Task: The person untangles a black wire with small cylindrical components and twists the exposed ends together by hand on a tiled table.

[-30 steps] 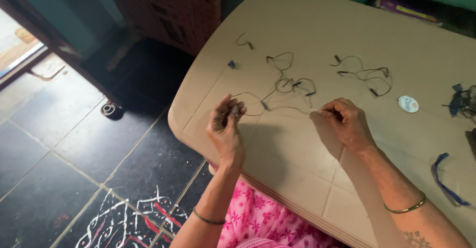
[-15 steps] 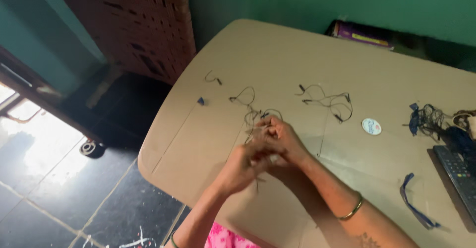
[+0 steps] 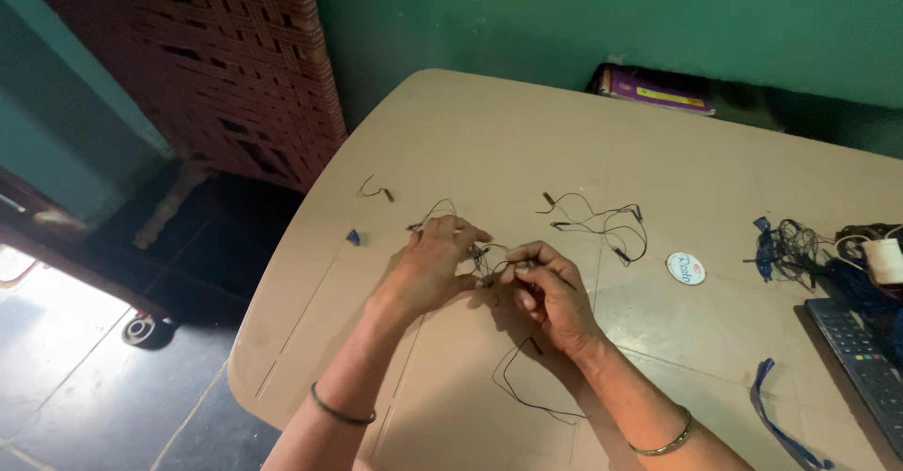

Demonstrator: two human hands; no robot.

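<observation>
My left hand (image 3: 428, 269) and my right hand (image 3: 550, 297) meet over the beige table (image 3: 489, 142), fingertips pinching a thin black thread (image 3: 484, 262) that is tangled between them. A loose loop of the same thread (image 3: 517, 391) trails on the table below my right wrist. More black thread pieces (image 3: 602, 222) with small dark ends lie just beyond my hands, and one short piece (image 3: 374, 190) lies to the far left.
A round white disc (image 3: 686, 268) sits right of the threads. A dark thread bundle (image 3: 790, 243), a white spool (image 3: 882, 256), a remote control (image 3: 861, 358) and a blue strip (image 3: 776, 415) lie at the right. A small blue bit (image 3: 354, 237) is left. A woven brown panel (image 3: 226, 57) stands beyond.
My hands, first apart with the thread stretched between them, came together over the thread tangle. The camera view tilted up, showing more of the table and wall.
</observation>
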